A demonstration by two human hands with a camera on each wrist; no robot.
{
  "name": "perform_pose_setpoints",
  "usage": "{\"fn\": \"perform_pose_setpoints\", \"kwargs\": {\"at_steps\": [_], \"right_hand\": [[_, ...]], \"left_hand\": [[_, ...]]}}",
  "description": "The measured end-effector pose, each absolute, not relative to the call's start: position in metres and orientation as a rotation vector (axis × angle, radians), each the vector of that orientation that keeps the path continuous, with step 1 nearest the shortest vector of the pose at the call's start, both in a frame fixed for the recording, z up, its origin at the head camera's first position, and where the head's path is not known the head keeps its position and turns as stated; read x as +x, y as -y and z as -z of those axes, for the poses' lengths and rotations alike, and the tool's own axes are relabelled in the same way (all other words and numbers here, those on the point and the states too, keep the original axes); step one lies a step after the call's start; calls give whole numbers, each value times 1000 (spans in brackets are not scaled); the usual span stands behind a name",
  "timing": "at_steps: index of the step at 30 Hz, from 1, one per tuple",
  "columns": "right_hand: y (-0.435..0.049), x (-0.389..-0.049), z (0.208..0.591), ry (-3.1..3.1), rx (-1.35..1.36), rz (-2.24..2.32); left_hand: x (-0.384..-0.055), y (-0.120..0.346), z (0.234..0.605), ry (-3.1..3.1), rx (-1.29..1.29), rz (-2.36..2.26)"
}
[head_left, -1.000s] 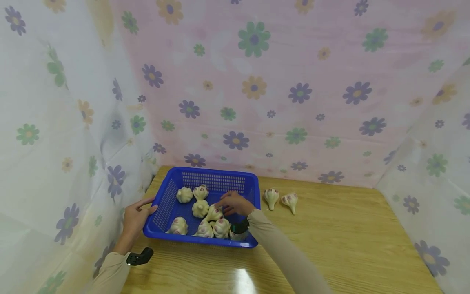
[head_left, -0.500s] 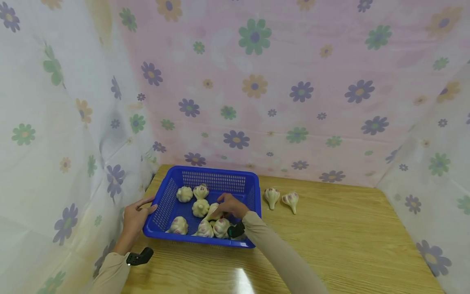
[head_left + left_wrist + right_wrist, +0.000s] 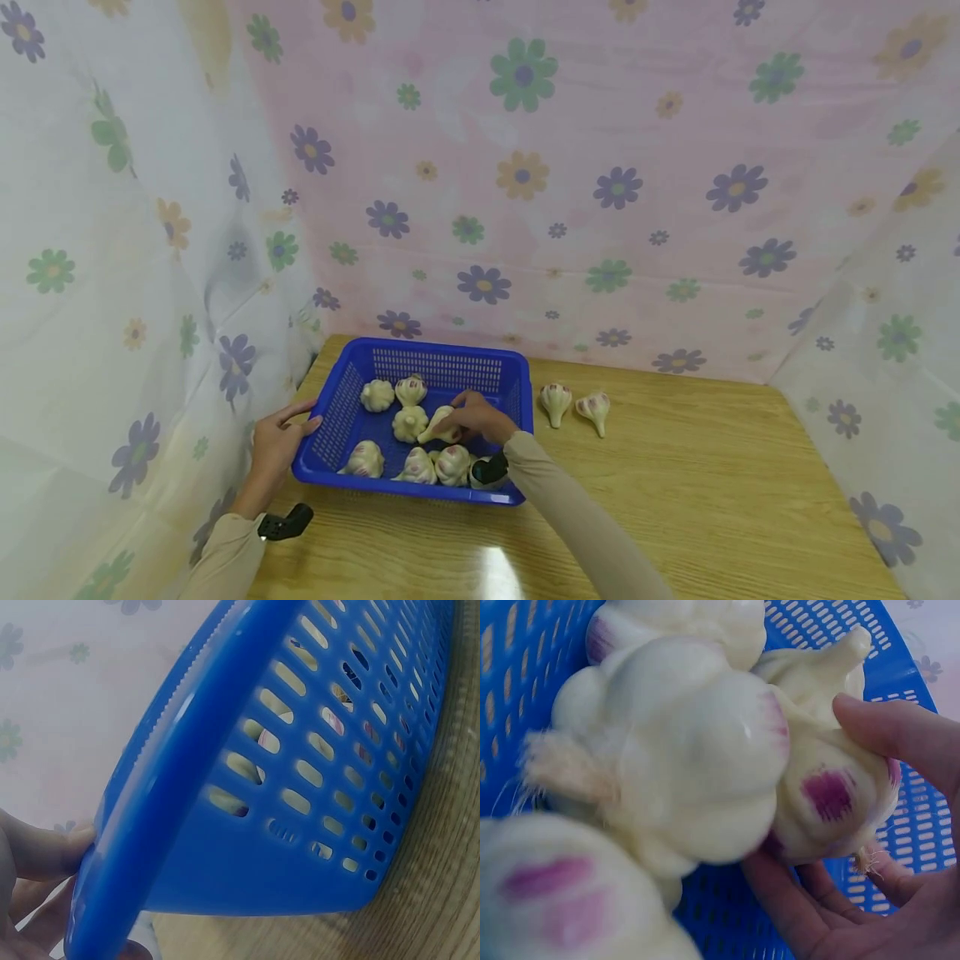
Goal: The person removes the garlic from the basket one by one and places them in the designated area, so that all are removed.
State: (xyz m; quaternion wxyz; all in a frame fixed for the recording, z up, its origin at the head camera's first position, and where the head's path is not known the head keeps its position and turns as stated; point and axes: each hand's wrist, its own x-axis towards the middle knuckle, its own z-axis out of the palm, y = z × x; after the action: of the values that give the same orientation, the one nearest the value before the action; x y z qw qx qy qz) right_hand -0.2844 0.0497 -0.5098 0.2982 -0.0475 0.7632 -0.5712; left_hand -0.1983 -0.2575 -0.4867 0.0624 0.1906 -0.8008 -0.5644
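Observation:
A blue plastic basket (image 3: 390,490) with slotted walls holds several garlic bulbs, cream with purple patches. My left hand (image 3: 273,442) grips its left rim; in the left wrist view the thumb and fingers (image 3: 45,851) clasp the rim from either side. Inside the basket, my right hand (image 3: 483,418) holds one garlic bulb (image 3: 444,425), its stem pointing left toward another garlic bulb (image 3: 409,425). The right wrist view shows the thumb on top of the held bulb (image 3: 829,795) and fingers beneath it, beside a larger-looking bulb (image 3: 682,742).
Two more garlic bulbs lie on the wooden table (image 3: 675,483) right of the basket, one nearer (image 3: 555,404) and one farther right (image 3: 595,410). Flowered cloth (image 3: 525,208) hangs behind and on both sides. Other bulbs line the basket's front wall, including one (image 3: 453,465).
My right hand has closed round the garlic bulb and shifted it slightly back from the front row, turning its stem more to the left. My left hand and the basket stay put.

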Motion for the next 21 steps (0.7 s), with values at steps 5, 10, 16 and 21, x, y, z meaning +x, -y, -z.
{"fn": "perform_pose_setpoints", "kwargs": {"at_steps": [5,10,16,21], "right_hand": [[-58,-287,510,-2054,-118,1530],[-67,-288,504,-2086,-105,1537],[-75,-288,499,-2103,-101,1562],[-80,-286,491,-2129,-175,1575]], "left_hand": [[-198,259,487,2420,576,1708],[-199,260,486,2413,578,1703],[-199,258,486,2419,588,1704],[-199,259,487,2432,582,1699]]}}
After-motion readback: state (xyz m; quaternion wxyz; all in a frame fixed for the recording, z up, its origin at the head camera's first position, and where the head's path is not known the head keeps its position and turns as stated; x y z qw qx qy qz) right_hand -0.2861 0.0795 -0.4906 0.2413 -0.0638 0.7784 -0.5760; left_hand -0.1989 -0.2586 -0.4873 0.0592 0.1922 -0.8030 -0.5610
